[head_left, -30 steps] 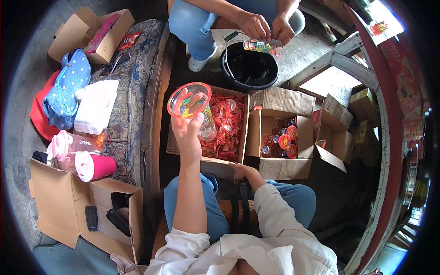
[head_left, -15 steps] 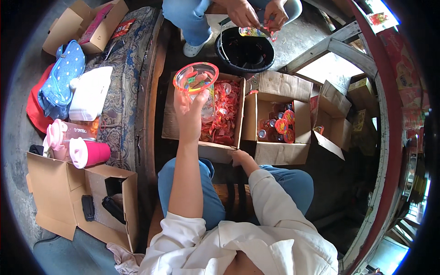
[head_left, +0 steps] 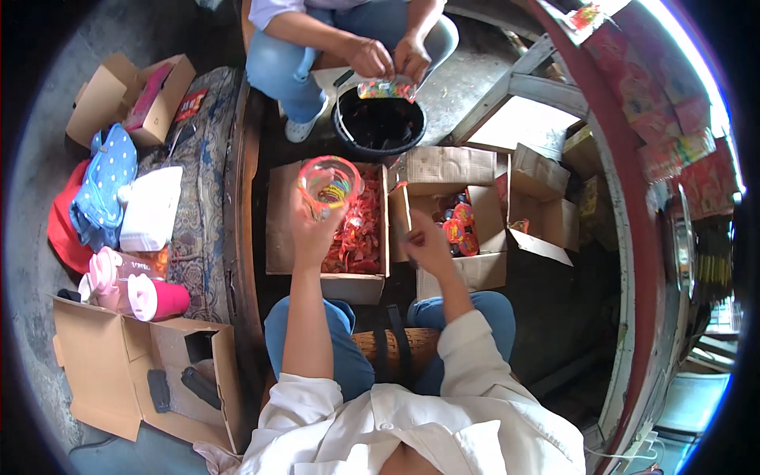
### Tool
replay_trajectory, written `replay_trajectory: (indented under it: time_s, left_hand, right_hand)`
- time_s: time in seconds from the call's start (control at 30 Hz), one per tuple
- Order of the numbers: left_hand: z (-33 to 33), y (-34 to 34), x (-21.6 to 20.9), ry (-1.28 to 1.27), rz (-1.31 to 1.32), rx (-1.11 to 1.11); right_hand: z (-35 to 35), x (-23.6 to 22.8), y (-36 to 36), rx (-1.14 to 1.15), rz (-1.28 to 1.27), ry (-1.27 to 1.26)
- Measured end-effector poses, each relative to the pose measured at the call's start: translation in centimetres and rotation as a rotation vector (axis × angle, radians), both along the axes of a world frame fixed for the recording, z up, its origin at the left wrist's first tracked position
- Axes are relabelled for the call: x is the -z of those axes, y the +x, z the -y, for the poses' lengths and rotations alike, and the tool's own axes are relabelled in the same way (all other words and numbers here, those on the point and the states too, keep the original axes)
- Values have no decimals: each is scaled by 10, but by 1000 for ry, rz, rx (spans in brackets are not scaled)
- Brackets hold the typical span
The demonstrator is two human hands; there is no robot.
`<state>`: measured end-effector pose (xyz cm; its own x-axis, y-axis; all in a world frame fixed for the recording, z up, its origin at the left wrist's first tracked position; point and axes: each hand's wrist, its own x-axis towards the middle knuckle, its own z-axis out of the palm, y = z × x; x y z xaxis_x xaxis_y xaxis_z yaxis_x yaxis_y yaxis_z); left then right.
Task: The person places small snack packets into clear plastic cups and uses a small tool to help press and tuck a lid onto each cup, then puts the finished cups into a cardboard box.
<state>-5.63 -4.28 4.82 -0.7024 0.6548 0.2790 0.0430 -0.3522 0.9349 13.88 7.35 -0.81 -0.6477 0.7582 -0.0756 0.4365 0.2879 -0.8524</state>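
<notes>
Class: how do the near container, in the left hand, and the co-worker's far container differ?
Pose: the near container shows its round rim to the camera; the far container lies sideways. Grip: the left hand holds the near one; both co-worker's hands are at the far one. Place: the near one is over the box of red pieces; the far one, the bucket. Both carry multicoloured printing.

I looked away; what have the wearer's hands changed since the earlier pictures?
The right hand has left the near right corner of the box of red scraps and moved forward and right, to the left side of the neighbouring box. The left hand still holds the red-rimmed cup; the co-worker's hands stay above the black bucket.
</notes>
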Motion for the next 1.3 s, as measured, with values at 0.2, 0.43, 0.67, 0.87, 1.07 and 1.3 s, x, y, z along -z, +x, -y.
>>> replay_trajectory:
  time_s: [0.2,0.43,0.67,0.87,1.07,1.3]
  left_hand:
    - [-15,36,-12,-18,-347,91]
    - [1,73,-30,-126,-310,135]
    - [5,100,-60,-103,-338,201]
    - [19,91,-82,-89,-494,230]
    - [20,100,-96,-9,-465,140]
    - [9,100,-82,-77,-283,277]
  right_hand:
    - [-8,-185,118,376,-145,742]
    - [20,-289,237,906,139,1193]
    - [-2,-308,327,1010,615,1320]
    - [-19,-294,348,1046,857,1162]
    - [-20,-284,359,1029,911,1046]
    - [6,-232,236,606,-57,1040]
